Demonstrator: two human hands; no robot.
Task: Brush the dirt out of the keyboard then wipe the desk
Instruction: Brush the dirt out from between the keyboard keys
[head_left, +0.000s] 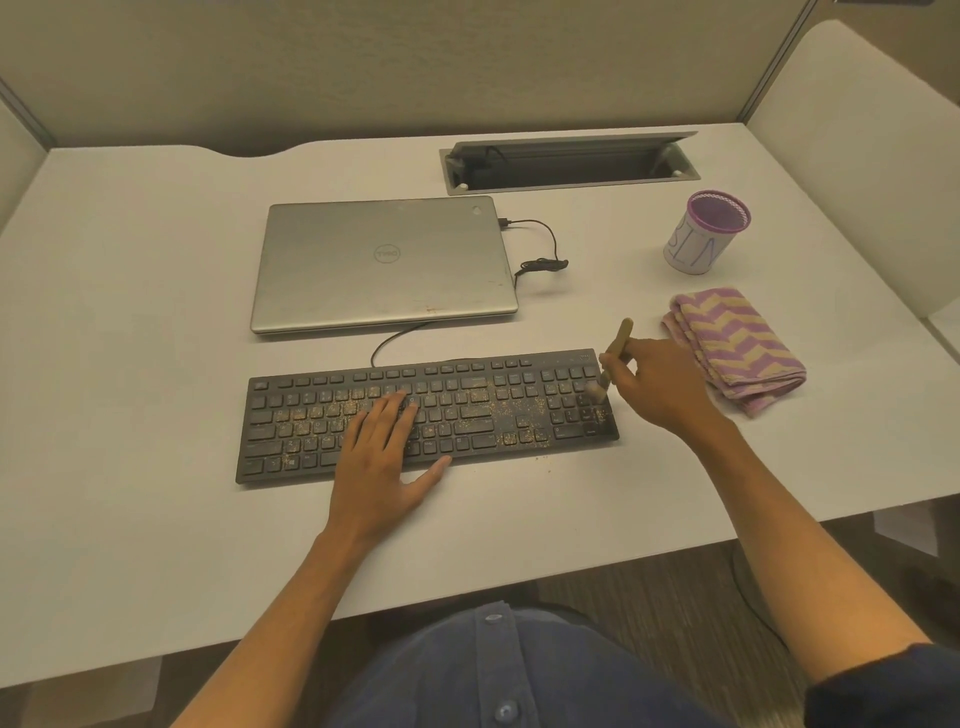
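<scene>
Presently I note the right hand (657, 387) pinching a small brush (612, 361), bristles on the keyboard's (467, 415) number pad; the left hand (387, 457) lies flat, fingers straight, steadying it mid-desk (130, 364). I advise short outward strokes. The folded towel (737, 351) lies beside that edge and risks catching crumbs (311, 415).

I'm seeing the left hand (384, 462) lying flat on the dirty keyboard (467, 410); the right hand (660, 387) is gripping a brush (613, 361) at the keyboard's right end.
</scene>
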